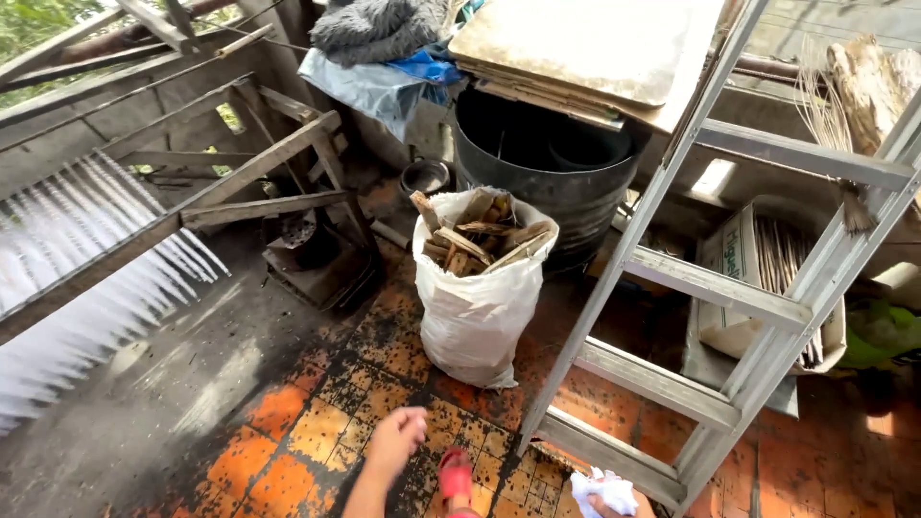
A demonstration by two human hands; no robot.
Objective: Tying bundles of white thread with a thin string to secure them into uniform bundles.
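Hands low at bottom centre: my left hand [396,439] hangs loose, fingers apart, over orange tiles [288,451]. Right hand [614,506] bunched round white cloth [602,489] by ladder [672,288]; wood-filled sack [477,288] mid-frame.

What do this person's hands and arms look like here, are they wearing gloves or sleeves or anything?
No gloves or sleeves show. The left hand and its forearm are bare, with no watch, ring or bracelet visible. Only a sliver of the right hand shows at the bottom edge, also bare. A red sandal is on one foot.
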